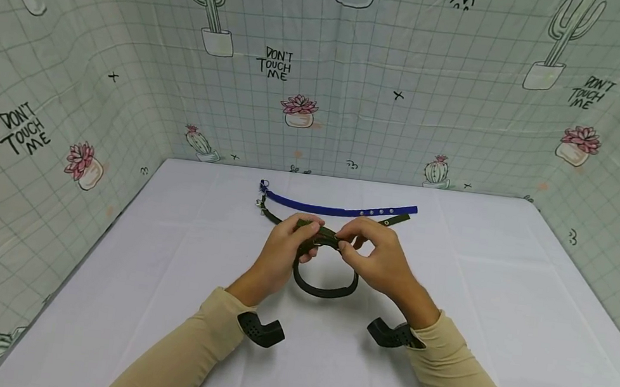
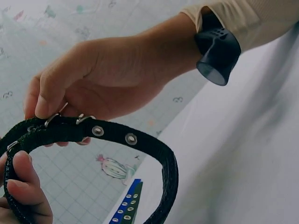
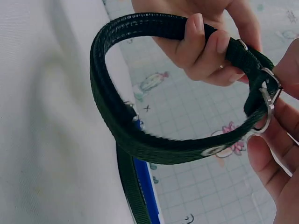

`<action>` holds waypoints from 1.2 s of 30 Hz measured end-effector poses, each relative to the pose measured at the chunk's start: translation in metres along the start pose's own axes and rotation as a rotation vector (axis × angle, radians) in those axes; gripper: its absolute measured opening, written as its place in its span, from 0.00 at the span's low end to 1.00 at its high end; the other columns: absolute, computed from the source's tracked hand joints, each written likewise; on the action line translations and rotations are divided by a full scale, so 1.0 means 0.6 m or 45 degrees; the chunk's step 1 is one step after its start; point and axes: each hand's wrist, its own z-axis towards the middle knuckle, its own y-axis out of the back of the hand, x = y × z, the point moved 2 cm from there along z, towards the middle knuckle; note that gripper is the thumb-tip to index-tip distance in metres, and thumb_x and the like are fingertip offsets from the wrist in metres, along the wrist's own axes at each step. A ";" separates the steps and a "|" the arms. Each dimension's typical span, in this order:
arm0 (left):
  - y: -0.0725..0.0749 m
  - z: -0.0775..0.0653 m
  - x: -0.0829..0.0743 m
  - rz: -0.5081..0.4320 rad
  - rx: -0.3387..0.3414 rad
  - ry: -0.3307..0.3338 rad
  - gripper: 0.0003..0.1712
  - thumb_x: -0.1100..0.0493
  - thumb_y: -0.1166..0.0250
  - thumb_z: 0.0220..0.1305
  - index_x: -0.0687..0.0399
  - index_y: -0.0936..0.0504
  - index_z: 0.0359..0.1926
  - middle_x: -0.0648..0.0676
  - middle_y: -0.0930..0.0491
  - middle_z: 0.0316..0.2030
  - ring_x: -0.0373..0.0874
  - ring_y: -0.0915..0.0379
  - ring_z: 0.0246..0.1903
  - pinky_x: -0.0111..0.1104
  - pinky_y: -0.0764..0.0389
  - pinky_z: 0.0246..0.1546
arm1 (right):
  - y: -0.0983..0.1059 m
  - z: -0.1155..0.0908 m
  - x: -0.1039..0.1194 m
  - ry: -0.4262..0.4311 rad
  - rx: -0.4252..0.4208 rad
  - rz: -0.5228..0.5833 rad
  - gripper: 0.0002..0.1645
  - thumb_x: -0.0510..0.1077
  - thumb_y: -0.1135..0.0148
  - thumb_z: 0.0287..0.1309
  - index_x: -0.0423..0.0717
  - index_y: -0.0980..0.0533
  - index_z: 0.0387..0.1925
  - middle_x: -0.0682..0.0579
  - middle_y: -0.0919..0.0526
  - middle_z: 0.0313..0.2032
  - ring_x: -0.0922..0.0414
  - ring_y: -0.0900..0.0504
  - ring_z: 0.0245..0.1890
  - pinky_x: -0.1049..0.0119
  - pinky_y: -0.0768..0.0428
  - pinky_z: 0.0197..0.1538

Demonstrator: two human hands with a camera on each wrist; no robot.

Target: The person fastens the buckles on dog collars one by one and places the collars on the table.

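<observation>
Pinching the green collar [image 1: 323, 293], left hand [image 1: 283, 248] and right hand [image 1: 383, 259] hold its buckled stretch crosswise, loop bowed nearward.

The table [image 1: 483, 283] is white on top. At its 12 o'clock lies a long blue strap [image 1: 319, 209]. A green strap [image 1: 396, 220] lies just nearer, metal end toward 11, tip toward 1.

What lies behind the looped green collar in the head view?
Farther back lie a blue collar and a second green collar, its middle covered by the left hand, right hand and looped green collar.
</observation>
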 end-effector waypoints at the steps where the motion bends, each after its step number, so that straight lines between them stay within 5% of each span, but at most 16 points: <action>1: 0.001 0.000 0.000 0.002 -0.008 -0.012 0.14 0.58 0.44 0.75 0.64 0.25 0.54 0.54 0.24 0.34 0.41 0.29 0.26 0.28 0.30 0.25 | -0.001 0.000 -0.001 0.005 0.001 -0.003 0.11 0.27 0.33 0.53 0.41 0.17 0.37 0.49 0.15 0.35 0.56 0.20 0.35 0.52 0.19 0.36; 15: 0.000 -0.002 -0.008 0.201 0.042 -0.151 0.08 0.67 0.39 0.69 0.69 0.21 0.45 0.55 0.22 0.35 0.43 0.25 0.30 0.30 0.28 0.28 | 0.004 0.001 -0.004 0.011 0.114 -0.061 0.06 0.34 0.36 0.58 0.49 0.21 0.33 0.55 0.18 0.33 0.60 0.21 0.34 0.63 0.20 0.35; 24: 0.009 -0.002 -0.009 0.216 0.060 -0.189 0.12 0.64 0.38 0.71 0.73 0.19 0.47 0.57 0.20 0.33 0.43 0.25 0.31 0.28 0.27 0.30 | 0.012 -0.004 -0.012 -0.242 0.149 0.014 0.09 0.33 0.38 0.62 0.47 0.26 0.29 0.53 0.16 0.37 0.57 0.19 0.36 0.62 0.18 0.38; 29: 0.004 -0.003 -0.006 0.285 0.129 -0.215 0.12 0.63 0.39 0.72 0.69 0.17 0.47 0.58 0.18 0.35 0.46 0.24 0.33 0.31 0.26 0.33 | 0.008 -0.007 -0.012 -0.336 0.167 0.082 0.05 0.34 0.40 0.64 0.42 0.24 0.41 0.51 0.18 0.41 0.56 0.18 0.40 0.60 0.19 0.42; 36: 0.003 -0.005 -0.009 0.284 0.188 -0.171 0.17 0.62 0.38 0.71 0.65 0.23 0.57 0.60 0.20 0.47 0.50 0.22 0.44 0.33 0.23 0.41 | -0.007 -0.007 -0.008 -0.211 0.141 0.063 0.13 0.37 0.35 0.66 0.44 0.18 0.51 0.54 0.15 0.44 0.58 0.17 0.38 0.63 0.19 0.41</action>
